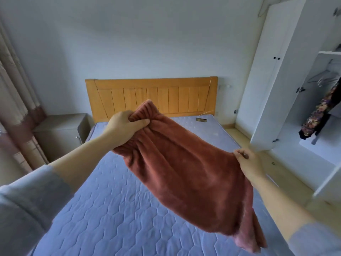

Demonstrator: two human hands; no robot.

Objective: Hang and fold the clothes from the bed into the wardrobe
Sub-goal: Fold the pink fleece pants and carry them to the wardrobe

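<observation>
Left fingers (140, 122) bunching, right fingers (240, 153) pinching rust fleece garment (184, 174), over blue quilted mattress (110, 209), white wardrobe (273, 74) open

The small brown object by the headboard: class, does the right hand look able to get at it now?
Probably not: the right hand pinches the rust fleece garment, and the brown object lies far up the mattress, though nothing blocks the way.

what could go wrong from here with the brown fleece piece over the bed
The right hand pinches only a thin edge of the brown fleece garment; that grip may slip while the left hand holds a bunched end.
The garment's lower end hangs loose over the mattress, so a fold could come out uneven.
The open wardrobe door stands close on the right and might snag it.
</observation>
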